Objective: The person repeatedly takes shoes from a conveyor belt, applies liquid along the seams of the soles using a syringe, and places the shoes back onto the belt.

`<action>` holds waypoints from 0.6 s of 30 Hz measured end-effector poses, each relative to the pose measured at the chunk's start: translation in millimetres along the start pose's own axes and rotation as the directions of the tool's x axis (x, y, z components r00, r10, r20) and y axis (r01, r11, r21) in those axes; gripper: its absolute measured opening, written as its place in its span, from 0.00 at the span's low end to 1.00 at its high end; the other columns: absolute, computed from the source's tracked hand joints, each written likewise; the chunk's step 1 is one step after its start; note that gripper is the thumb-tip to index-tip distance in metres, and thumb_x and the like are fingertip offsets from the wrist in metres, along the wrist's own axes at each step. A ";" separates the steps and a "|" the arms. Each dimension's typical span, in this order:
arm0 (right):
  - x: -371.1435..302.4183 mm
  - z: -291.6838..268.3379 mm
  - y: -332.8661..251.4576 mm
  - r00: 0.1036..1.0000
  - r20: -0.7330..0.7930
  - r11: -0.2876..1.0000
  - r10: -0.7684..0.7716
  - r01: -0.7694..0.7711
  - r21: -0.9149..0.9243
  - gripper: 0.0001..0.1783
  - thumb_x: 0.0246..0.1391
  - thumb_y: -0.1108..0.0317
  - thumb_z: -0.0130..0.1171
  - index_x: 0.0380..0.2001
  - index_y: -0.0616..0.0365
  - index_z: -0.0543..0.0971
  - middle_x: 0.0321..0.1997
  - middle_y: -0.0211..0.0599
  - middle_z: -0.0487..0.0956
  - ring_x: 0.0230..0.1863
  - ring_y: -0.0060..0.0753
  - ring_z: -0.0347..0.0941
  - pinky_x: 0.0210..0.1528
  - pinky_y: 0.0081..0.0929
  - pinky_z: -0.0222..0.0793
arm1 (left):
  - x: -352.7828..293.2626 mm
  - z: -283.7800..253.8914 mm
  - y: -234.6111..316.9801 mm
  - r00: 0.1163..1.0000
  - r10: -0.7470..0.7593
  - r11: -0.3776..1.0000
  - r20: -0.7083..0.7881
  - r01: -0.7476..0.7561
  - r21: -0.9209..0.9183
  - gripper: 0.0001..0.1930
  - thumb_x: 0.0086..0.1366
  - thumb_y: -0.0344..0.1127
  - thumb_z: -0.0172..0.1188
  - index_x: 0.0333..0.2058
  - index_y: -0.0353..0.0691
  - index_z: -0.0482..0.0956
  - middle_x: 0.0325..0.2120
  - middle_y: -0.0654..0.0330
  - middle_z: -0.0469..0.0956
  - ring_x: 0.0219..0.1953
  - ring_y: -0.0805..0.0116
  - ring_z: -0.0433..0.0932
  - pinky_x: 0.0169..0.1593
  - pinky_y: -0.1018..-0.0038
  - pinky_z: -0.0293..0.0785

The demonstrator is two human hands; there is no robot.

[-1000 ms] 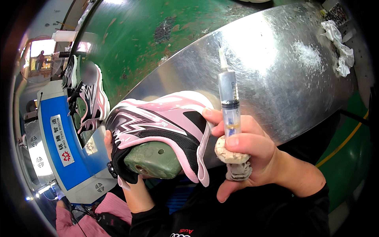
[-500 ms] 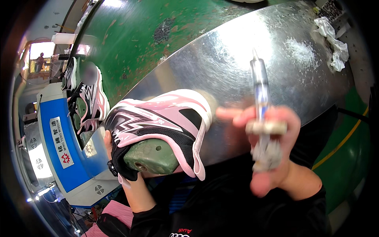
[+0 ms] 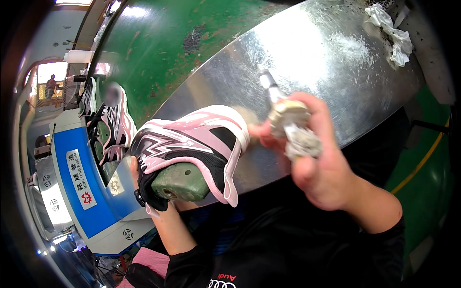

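Note:
A pink, black and white sneaker (image 3: 199, 137) lies tilted over the metal worktop, with a green shoe last (image 3: 181, 181) inside it. My left hand (image 3: 135, 169) grips the sneaker from beneath at its toe side; most of its fingers are hidden. In my right hand (image 3: 321, 165) is a syringe (image 3: 290, 117) with a wrapped flange and a whitish, crumpled-looking plunger end. The thumb lies by the plunger end, and the barrel points up and left past the sneaker's heel. A finger of that hand is at or near the heel; contact is unclear.
The shiny metal worktop (image 3: 230, 77) has whitish flecks at the far right, near crumpled white paper (image 3: 396, 38). Beyond it runs a green surface (image 3: 158, 48). More pink and black sneakers (image 3: 113, 125) stand at left, beside a blue and white machine (image 3: 81, 177).
My right hand has moved left and up with the syringe, which now leans left instead of upright. The sneaker has shifted only slightly in view, still held by my left hand.

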State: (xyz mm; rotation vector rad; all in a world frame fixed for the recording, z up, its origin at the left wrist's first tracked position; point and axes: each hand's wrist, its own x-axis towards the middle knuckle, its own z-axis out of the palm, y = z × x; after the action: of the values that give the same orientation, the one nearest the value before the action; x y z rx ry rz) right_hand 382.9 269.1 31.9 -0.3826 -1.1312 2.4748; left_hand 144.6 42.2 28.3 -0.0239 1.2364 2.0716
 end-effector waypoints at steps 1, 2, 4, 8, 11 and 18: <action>-7.6 -3.1 -5.4 1.000 -0.012 0.998 -0.025 0.024 -0.053 0.53 0.44 0.38 0.62 0.60 0.56 0.46 0.49 0.40 0.67 0.54 0.36 0.66 0.62 0.42 0.56 | 2.7 -18.8 6.2 1.000 0.012 1.000 -0.011 -0.012 0.001 0.31 0.63 0.51 0.47 0.57 0.33 0.62 0.52 0.44 0.68 0.51 0.48 0.72 0.53 0.53 0.71; -15.1 -6.6 -10.5 0.998 -0.026 0.993 -0.051 0.048 -0.106 0.55 0.40 0.37 0.64 0.58 0.59 0.48 0.46 0.41 0.70 0.52 0.38 0.68 0.61 0.44 0.58 | 10.2 -52.5 16.6 0.960 -0.069 0.997 0.273 0.056 0.055 0.28 0.67 0.49 0.41 0.60 0.39 0.58 0.57 0.53 0.63 0.57 0.59 0.64 0.60 0.62 0.60; -36.3 -22.4 -27.9 0.990 -0.093 0.961 -0.102 0.074 -0.268 0.55 0.32 0.36 0.69 0.54 0.62 0.55 0.43 0.40 0.71 0.49 0.34 0.68 0.57 0.37 0.59 | 12.5 -53.3 13.7 0.876 -0.127 0.991 0.465 0.094 0.093 0.27 0.69 0.48 0.36 0.62 0.42 0.55 0.61 0.59 0.59 0.62 0.67 0.58 0.64 0.68 0.53; -70.1 -71.2 -40.5 0.926 -0.129 0.739 -0.356 0.194 -0.645 0.53 0.26 0.40 0.75 0.49 0.67 0.66 0.40 0.38 0.71 0.40 0.27 0.69 0.43 0.23 0.65 | 3.5 -29.6 6.9 0.998 -0.064 0.998 -0.019 0.064 -0.024 0.29 0.64 0.52 0.47 0.54 0.33 0.65 0.48 0.45 0.72 0.46 0.52 0.75 0.50 0.55 0.74; -82.9 -66.4 -45.2 0.928 -0.296 0.744 -0.227 -0.031 -0.668 0.54 0.22 0.40 0.77 0.48 0.69 0.67 0.38 0.39 0.73 0.38 0.27 0.72 0.40 0.21 0.69 | 2.9 -53.4 14.0 0.938 -0.178 0.931 0.297 0.258 -0.259 0.26 0.70 0.46 0.34 0.63 0.42 0.53 0.63 0.59 0.56 0.65 0.64 0.52 0.67 0.68 0.47; -67.3 -45.9 -30.6 0.977 0.106 0.972 -0.184 0.197 -0.125 0.43 0.41 0.36 0.64 0.45 0.64 0.67 0.32 0.38 0.79 0.29 0.27 0.75 0.40 0.18 0.68 | -7.0 -17.3 8.5 0.993 -0.087 0.995 -0.078 0.083 -0.059 0.28 0.60 0.53 0.53 0.51 0.38 0.70 0.47 0.49 0.74 0.47 0.54 0.75 0.50 0.59 0.73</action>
State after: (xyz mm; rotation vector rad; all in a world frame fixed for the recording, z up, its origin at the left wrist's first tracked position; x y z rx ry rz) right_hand 468.1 287.0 31.8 -0.1861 -1.3133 2.2764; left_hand 139.3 22.4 28.0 -0.1840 1.2036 2.0481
